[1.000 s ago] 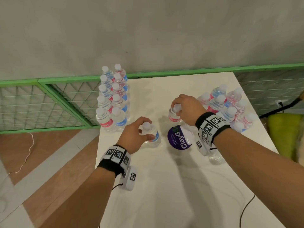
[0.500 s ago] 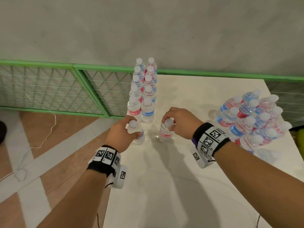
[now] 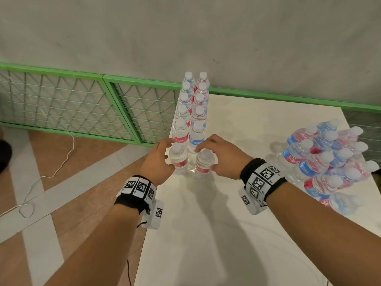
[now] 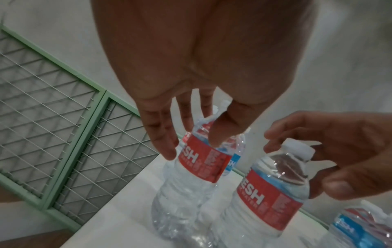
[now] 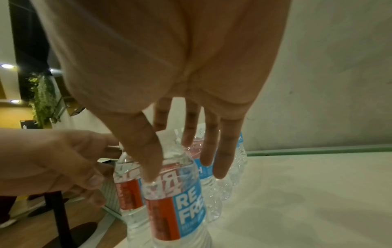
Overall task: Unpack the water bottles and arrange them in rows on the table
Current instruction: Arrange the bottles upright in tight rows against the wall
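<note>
Two rows of upright water bottles (image 3: pixel 191 112) run along the left edge of the white table (image 3: pixel 247 223). At their near end stand two more bottles with red labels, the left bottle (image 3: pixel 178 159) (image 4: pixel 197 164) and the right bottle (image 3: pixel 204 163) (image 5: pixel 176 201). My left hand (image 3: pixel 168 153) (image 4: pixel 192 147) hovers round the left one with straight, loose fingers. My right hand (image 3: pixel 206 159) (image 5: pixel 184 167) is spread over the right one, its thumb touching the bottle's shoulder. The torn pack of remaining bottles (image 3: pixel 329 159) lies at the right.
The rows stand close to the table's left edge, with wooden floor and a white cable (image 3: pixel 51 172) below. Green mesh panels (image 3: pixel 72 108) and a grey wall lie behind. Bare tabletop stretches between the rows and the pack.
Both hands carried a bottle each from mid-table to the left and set them down at the near end of the rows. Their fingers have since loosened off the bottles.
</note>
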Tool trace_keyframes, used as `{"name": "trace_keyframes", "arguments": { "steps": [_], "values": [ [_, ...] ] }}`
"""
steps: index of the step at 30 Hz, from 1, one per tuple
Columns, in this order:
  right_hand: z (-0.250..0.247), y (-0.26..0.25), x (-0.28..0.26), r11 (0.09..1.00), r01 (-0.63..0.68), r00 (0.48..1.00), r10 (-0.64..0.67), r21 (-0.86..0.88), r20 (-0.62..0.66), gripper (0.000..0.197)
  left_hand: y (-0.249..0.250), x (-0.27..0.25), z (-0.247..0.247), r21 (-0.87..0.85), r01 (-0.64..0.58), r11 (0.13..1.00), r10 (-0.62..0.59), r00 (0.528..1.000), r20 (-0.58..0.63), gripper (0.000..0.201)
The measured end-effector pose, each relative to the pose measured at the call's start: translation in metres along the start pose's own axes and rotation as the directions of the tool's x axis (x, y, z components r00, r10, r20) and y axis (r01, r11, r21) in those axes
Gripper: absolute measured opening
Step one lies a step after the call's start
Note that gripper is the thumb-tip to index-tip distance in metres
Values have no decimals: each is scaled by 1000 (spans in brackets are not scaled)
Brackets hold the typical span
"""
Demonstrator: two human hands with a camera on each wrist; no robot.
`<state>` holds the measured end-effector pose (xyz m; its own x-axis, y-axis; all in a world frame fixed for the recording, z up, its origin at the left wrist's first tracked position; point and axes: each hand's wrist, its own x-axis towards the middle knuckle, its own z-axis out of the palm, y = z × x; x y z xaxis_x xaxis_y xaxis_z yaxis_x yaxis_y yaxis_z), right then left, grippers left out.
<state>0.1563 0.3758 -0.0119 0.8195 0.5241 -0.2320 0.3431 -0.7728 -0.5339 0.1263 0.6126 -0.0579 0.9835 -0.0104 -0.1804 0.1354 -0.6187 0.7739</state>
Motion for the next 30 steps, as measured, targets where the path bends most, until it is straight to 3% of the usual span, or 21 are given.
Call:
{"name": "trace_keyframes", "arguments": {
  "steps": [3,7,11,18,24,30],
  "values": [
    [-3,1,3,999,20,1000,-19,-33,22,53,-6,-1,1,-17,-26,1000,26,1000,10,68],
    [-2,-5,12,997,-65,997,64,-43,-31,41,-7,5,2,-66,-8,998,7,1000,-20,55],
    [5,-9,22,990,-140,987,137,-32,-85,47,-6,8,3,-73,-19,997,18,1000,-22,48],
    [6,-7,24,1000,-2,998,3,29,-55,54,-6,9,9,-38,-123,992,119,988,-97,56],
    [7,-6,30,995,-66,991,74,75,-109,48,-7,17,10,-49,-60,997,52,987,-154,60],
    [13,-9,41,992,-72,984,88,103,-154,50,-3,23,7,-30,-66,997,59,980,-188,56]
  ]
}}
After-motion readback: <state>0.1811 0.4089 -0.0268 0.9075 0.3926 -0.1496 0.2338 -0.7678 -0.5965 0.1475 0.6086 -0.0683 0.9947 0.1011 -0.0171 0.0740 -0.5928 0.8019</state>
